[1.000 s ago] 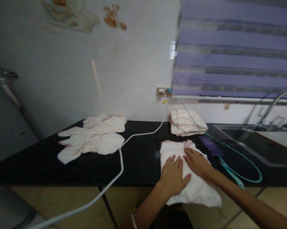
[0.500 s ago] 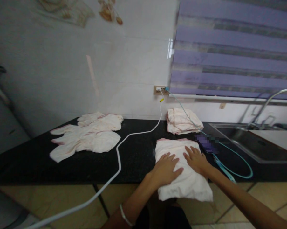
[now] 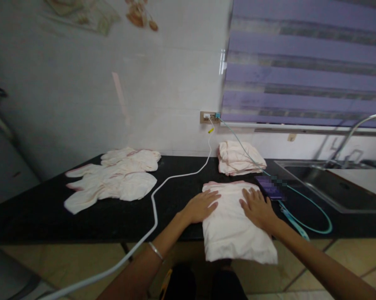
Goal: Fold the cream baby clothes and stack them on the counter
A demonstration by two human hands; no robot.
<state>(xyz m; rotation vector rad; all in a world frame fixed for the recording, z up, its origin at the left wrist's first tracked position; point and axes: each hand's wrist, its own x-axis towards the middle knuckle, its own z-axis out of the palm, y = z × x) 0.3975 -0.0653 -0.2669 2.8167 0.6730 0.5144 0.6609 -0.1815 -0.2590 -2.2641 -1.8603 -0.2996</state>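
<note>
While your left hand lies flat and released on the left edge of the folded cloth overhanging the desk front, your right hand presses open-palmed on its right side, with a folded stack and spread cloths farther back.

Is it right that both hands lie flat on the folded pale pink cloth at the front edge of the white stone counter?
Not quite: the counter is black stone, not white, as the head view shows. The rest holds: the left hand and the right hand lie flat on the folded pale pink cloth at the counter's front edge.
</note>
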